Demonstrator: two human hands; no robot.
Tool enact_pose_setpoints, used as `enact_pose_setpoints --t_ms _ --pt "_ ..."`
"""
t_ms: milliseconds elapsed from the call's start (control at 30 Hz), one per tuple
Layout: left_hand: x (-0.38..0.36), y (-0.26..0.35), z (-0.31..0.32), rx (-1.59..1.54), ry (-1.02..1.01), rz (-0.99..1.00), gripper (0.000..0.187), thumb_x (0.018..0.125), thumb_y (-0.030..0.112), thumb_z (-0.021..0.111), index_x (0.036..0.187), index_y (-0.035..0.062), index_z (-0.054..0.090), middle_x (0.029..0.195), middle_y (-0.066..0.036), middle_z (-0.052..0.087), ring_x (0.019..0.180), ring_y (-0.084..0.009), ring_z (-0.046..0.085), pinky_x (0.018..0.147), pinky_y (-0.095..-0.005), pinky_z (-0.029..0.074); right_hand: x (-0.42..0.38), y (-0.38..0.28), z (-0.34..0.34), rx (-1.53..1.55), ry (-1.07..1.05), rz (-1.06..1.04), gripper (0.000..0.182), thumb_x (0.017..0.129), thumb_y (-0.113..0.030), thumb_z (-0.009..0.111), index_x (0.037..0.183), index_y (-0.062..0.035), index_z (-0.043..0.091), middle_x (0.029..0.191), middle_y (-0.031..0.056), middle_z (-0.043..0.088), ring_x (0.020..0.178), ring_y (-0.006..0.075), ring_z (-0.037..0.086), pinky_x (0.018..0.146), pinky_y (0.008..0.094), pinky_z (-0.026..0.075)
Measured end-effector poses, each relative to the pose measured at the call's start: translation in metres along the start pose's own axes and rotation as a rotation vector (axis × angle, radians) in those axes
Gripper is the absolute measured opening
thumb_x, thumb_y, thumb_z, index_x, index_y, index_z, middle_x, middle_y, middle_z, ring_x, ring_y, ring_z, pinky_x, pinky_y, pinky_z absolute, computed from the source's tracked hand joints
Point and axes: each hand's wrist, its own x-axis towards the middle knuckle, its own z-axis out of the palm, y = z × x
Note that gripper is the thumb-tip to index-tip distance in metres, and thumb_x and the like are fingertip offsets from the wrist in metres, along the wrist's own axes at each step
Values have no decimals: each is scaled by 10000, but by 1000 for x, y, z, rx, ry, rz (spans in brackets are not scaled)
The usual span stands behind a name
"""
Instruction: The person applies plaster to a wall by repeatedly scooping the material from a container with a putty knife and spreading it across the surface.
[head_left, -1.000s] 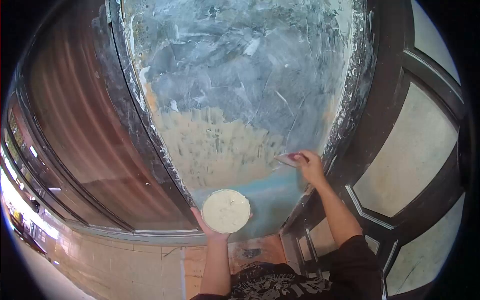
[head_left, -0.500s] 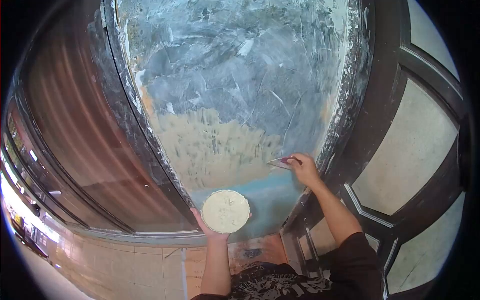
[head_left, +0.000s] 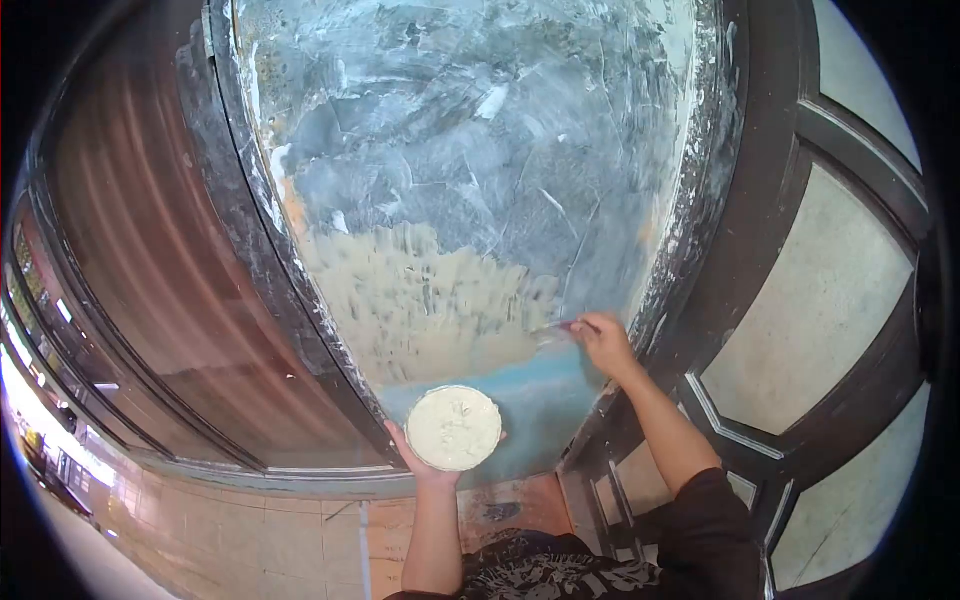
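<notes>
My left hand (head_left: 432,475) holds a round tub (head_left: 453,428) full of cream-coloured putty from below, its fingers spread round the sides. In my right hand (head_left: 608,350) is a putty knife (head_left: 567,326) with a dark reddish handle, gripped between thumb and fingers. Its blade lies against the wall panel (head_left: 480,160), at the right edge of a beige putty patch (head_left: 420,300). Above the patch the panel is grey-blue and streaky; a light blue strip (head_left: 530,375) runs below it.
Dark wooden frames border the panel, with a brown curtain-like surface (head_left: 150,230) behind glass at left. A dark door with pale panels (head_left: 820,300) stands at right. Below are floor tiles (head_left: 250,530) and a brownish sheet (head_left: 535,500).
My right hand and the putty knife have shifted slightly, and the blade now looks thinner and blurred. The tub sits marginally lower in view.
</notes>
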Motion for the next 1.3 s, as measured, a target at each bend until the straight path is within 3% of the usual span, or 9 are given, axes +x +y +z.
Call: enact_pose_setpoints --t_ms 67,200,333,400,533,733,900,1000,1300 --pt "0 0 -2 3 12 4 1027 843 917 392 1509 139 468 1568 -167 434 1362 -505 464 969 -900 315 14 -2 -7 -6 167 -104 167 913 -93 722 1050 0 747 929 157 711 849 301 630 795 373 506" --pt "-3 -1 -1 -5 -6 -10 1019 855 912 373 1512 138 467 1572 -164 433 1372 -498 457 972 -900 310 22 -31 -29 59 273 61 169 939 -130 715 1050 -5 746 916 155 695 849 261 644 769 352 514" --pt "-8 2 -5 -8 12 18 1026 857 910 376 1532 141 443 1585 -170 416 1391 -500 435 979 -902 295 -1 -6 -10 -60 119 -113 177 932 -152 724 1040 -14 747 953 149 721 911 317 641 826 397 518" --pt "-8 3 -6 11 -15 17 1029 856 910 378 1538 142 435 1591 -171 408 1393 -504 431 980 -905 290 -6 -1 2 -7 49 -1 172 926 -154 726 1030 -20 751 979 140 734 940 339 634 857 420 514" --pt "-9 4 -2 -2 -26 -13 1041 849 914 384 1546 142 426 1602 -171 392 1394 -511 426 979 -909 282 18 -2 -4 -73 54 0 176 927 -151 725 1041 -18 749 972 147 729 946 314 646 850 401 517" --pt "-10 4 3 -30 -39 -15 1055 828 933 370 1541 158 434 1591 -182 401 1377 -530 438 964 -913 305 28 -46 -36 212 277 125 143 933 -82 697 1043 -2 742 949 139 720 888 265 631 810 364 508" --pt "-9 8 20 20 3 13 1057 836 930 360 1540 145 432 1582 -190 414 1380 -522 444 951 -900 334 -3 -80 -22 10 -150 -512 222 828 20 680 1012 -70 763 1018 63 730 1060 275 637 900 363 510" --pt "-5 11 28 2 -16 27 1066 860 918 329 1564 120 391 1630 -205 340 1411 -541 395 998 -905 275 -16 -115 -11 -44 -200 -784 245 801 -3 677 1018 -89 754 1075 48 720 1098 288 624 942 383 517" --pt "1 17 21 37 50 117 1032 893 889 319 1549 98 420 1599 -219 391 1396 -531 421 986 -893 305 -23 -150 -9 -180 -345 -968 246 845 -145 711 1090 -124 724 1165 0 668 1185 301 582 959 411 534"
